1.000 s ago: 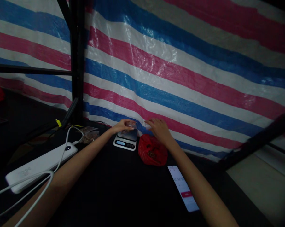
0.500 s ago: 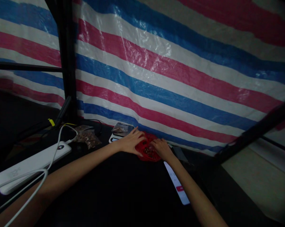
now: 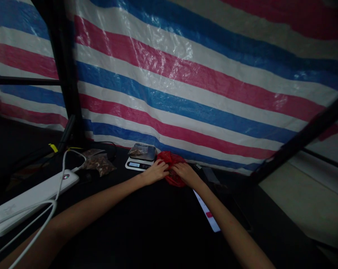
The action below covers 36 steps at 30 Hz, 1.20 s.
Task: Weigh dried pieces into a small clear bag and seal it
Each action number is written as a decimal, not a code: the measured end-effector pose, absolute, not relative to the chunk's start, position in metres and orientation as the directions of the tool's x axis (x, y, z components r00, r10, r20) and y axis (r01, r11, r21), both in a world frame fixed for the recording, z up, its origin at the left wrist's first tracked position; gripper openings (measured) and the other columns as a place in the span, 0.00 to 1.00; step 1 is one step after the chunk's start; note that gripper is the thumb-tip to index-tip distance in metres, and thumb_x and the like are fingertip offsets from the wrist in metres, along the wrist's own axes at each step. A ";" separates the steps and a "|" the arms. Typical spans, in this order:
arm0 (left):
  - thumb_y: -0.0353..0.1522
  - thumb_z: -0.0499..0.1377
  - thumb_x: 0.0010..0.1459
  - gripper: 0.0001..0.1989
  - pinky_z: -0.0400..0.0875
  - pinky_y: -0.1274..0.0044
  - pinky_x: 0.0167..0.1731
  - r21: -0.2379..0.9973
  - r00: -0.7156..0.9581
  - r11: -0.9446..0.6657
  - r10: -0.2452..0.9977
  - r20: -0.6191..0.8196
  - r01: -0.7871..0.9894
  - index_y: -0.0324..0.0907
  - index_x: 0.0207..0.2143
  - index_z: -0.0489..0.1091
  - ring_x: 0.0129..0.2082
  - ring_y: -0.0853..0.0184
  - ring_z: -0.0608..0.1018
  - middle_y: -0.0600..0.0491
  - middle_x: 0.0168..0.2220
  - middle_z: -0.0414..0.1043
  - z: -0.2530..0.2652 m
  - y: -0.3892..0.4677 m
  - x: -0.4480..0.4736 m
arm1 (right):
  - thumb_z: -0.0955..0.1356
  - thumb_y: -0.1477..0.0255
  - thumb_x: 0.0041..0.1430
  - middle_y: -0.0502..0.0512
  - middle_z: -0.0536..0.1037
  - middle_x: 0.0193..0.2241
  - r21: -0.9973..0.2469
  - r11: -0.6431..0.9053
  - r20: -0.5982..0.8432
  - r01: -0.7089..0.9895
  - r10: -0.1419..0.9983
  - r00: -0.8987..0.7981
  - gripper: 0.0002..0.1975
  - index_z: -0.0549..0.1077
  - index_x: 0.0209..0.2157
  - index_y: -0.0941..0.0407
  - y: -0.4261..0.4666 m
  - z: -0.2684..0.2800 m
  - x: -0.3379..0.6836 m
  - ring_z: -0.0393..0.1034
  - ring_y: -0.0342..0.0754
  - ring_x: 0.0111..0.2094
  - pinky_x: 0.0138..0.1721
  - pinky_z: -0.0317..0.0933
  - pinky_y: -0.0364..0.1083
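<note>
Left hand (image 3: 157, 172) and right hand (image 3: 186, 174) both pinch the red plastic bag (image 3: 171, 169), fingers curled into it. Bag sits on black tabletop (image 3: 146, 224), just right of digital scale (image 3: 140, 158); phone (image 3: 207, 213) lies near right forearm.

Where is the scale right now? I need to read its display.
In the head view the scale sits left of centre on the dark table, against the striped tarp, just left of the red bag.

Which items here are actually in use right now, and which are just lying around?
In use: left hand and right hand, both on the red bag; scale carrying a small clear packet.
Lying about: power bank, phone, packets of brown bits.
</note>
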<state>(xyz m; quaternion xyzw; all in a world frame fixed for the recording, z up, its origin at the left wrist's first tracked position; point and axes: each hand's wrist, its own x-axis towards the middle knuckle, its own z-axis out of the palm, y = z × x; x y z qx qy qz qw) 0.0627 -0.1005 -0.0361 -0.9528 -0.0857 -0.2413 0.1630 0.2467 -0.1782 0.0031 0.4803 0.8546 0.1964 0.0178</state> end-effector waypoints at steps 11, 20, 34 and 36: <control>0.32 0.50 0.57 0.06 0.52 0.69 0.44 -0.247 0.864 -0.944 0.068 0.499 0.217 0.41 0.33 0.66 0.38 0.66 0.63 0.52 0.35 0.64 -0.034 -0.094 0.067 | 0.62 0.81 0.53 0.59 0.70 0.40 0.055 0.414 0.147 0.908 0.897 -0.418 0.16 0.62 0.45 0.58 -0.181 -0.004 0.241 0.65 0.49 0.42 0.41 0.59 0.47; 0.30 0.48 0.58 0.07 0.52 0.70 0.44 -0.274 0.860 -0.941 0.034 0.508 0.199 0.40 0.35 0.66 0.38 0.65 0.63 0.51 0.35 0.65 0.002 -0.089 0.076 | 0.64 0.78 0.48 0.54 0.72 0.38 -0.798 0.252 0.189 0.548 0.967 -0.170 0.13 0.65 0.39 0.56 -0.169 -0.029 0.261 0.69 0.45 0.39 0.43 0.61 0.48; 0.35 0.52 0.55 0.11 0.52 0.68 0.47 -0.175 0.901 -0.979 0.015 0.433 0.100 0.40 0.41 0.64 0.44 0.62 0.63 0.48 0.43 0.63 0.014 -0.089 0.043 | 0.69 0.66 0.47 0.57 0.72 0.42 -0.925 0.296 0.285 0.236 0.955 -0.082 0.19 0.66 0.42 0.54 -0.171 -0.035 0.266 0.67 0.49 0.44 0.49 0.56 0.52; 0.34 0.54 0.51 0.19 0.52 0.67 0.49 -0.081 0.897 -0.992 0.047 0.440 0.092 0.41 0.47 0.60 0.48 0.60 0.61 0.47 0.48 0.59 0.012 -0.079 0.029 | 0.68 0.65 0.47 0.56 0.72 0.42 -0.922 0.299 0.293 0.245 0.954 -0.060 0.19 0.66 0.42 0.54 -0.173 -0.030 0.267 0.66 0.49 0.45 0.49 0.56 0.52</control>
